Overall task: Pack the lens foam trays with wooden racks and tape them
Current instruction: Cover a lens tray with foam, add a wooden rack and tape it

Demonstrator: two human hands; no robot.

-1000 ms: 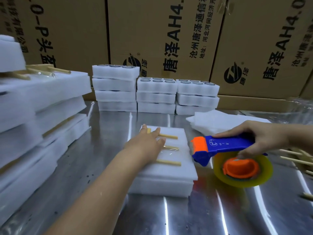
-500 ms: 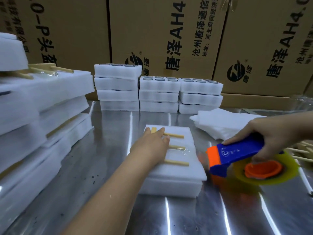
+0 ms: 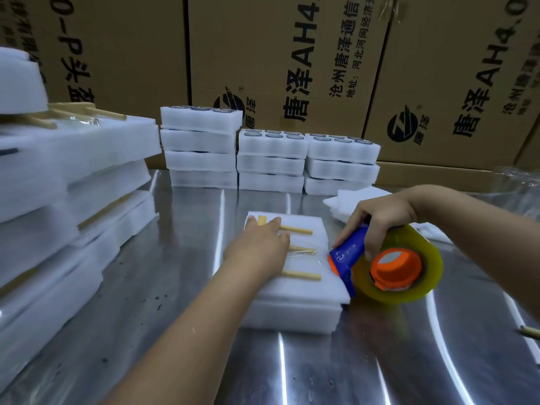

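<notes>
The foam tray stack (image 3: 298, 314) sits mid-table, long axis 12 to 6, with the wooden rack (image 3: 301, 276) prongs lying 9 to 3 across its top. My left hand (image 3: 257, 252) presses flat on the rack from 9 o'clock. My right hand (image 3: 380, 220) grips the tape dispenser (image 3: 350, 258), nose touching the stack's 3 o'clock edge. I judge the pull should run toward 9.
</notes>
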